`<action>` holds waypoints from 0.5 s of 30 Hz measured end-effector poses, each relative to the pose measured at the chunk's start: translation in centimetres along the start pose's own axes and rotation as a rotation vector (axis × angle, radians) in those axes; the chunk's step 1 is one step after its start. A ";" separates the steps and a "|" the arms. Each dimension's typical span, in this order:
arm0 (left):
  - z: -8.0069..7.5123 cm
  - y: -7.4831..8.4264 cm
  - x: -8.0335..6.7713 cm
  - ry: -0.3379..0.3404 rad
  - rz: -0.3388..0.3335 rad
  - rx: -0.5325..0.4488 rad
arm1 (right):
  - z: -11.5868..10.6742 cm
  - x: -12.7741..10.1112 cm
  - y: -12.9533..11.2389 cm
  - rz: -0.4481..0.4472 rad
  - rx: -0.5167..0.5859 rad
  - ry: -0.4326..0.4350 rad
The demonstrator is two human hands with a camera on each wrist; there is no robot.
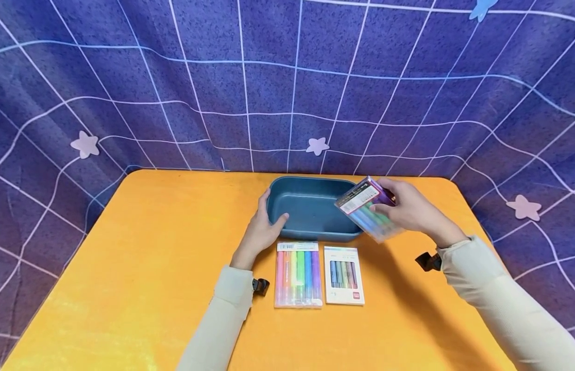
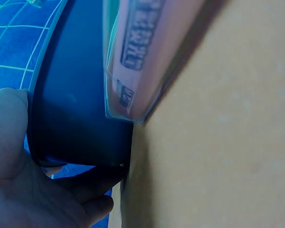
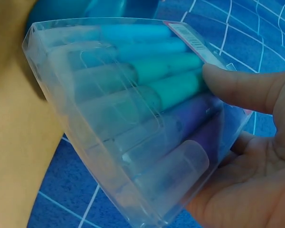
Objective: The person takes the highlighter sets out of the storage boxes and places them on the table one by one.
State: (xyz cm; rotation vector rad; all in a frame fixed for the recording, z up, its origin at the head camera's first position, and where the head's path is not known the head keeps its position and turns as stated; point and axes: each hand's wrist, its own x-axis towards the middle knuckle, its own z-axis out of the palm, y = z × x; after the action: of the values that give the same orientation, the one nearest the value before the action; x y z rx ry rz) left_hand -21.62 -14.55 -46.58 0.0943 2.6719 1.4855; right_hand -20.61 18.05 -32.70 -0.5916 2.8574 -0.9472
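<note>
Now the marker pack (image 1: 368,216) hangs tilted over the bin's (image 1: 310,208) right rim, pinched between thumb and fingers of the right hand (image 1: 410,211). Left hand (image 1: 264,229) rests flat-fingered against the bin's left wall; two packs (image 1: 298,274) lie nearer on the table (image 1: 144,257).

On the orange table (image 1: 130,288), a dark blue plastic tub (image 1: 310,206) sits behind two marker packs: the wide rainbow-coloured pack (image 1: 298,274) left of the small white-carded pack (image 1: 343,275)

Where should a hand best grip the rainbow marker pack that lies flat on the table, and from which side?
Probably from above, across its two long edges near the middle. The rainbow marker pack lies flat on the orange table, and the smaller pack sits close on one side but apart, so thumb and fingers look able to pinch it.
</note>
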 end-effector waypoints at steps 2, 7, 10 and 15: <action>0.0 0.0 0.0 -0.001 -0.002 0.002 | 0.0 -0.2 0.2 0.008 0.003 0.011; 0.0 -0.1 0.1 0.003 0.001 0.006 | 0.0 -0.9 0.5 0.038 0.017 0.025; 0.0 -0.1 0.1 0.004 0.003 0.006 | 0.0 -1.3 0.7 0.052 0.025 0.029; -0.1 -0.1 0.0 0.005 -0.003 0.002 | 0.0 -2.1 1.2 0.072 0.045 0.042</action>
State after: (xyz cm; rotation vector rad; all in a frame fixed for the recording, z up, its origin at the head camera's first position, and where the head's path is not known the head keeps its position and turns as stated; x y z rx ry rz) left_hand -21.67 -14.65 -46.64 0.0868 2.6763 1.4836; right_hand -19.10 19.70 -33.52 -0.4663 2.8633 -1.0213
